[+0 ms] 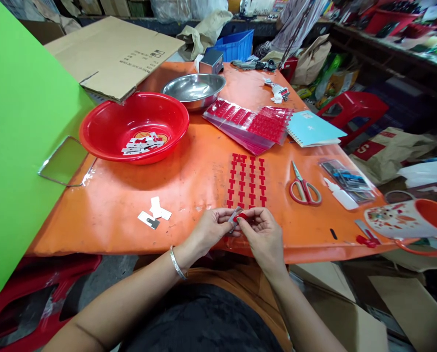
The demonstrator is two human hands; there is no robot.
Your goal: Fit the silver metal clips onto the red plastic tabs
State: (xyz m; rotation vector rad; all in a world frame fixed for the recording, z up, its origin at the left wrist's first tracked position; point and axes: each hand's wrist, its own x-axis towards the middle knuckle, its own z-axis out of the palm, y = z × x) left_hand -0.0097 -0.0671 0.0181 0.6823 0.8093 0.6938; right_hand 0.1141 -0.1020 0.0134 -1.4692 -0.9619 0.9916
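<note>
Close to the table's front edge, my left hand pinches a small flat greyish strip. My right hand meets it there, its thumb and fingers closed on a small red piece against the strip. Just beyond my fingers lies a sheet of red T-shaped stickers, in several rows. To the left rest several small white plates, one with a dark grey end. More such pieces lie in a red basin. The fingers partly hide what I hold.
Scissors, a light blue notebook and a mug stand or lie rightward on the orange table. Behind are plastic-sleeved red sheets, a steel bowl and cardboard. A green panel borders the left.
</note>
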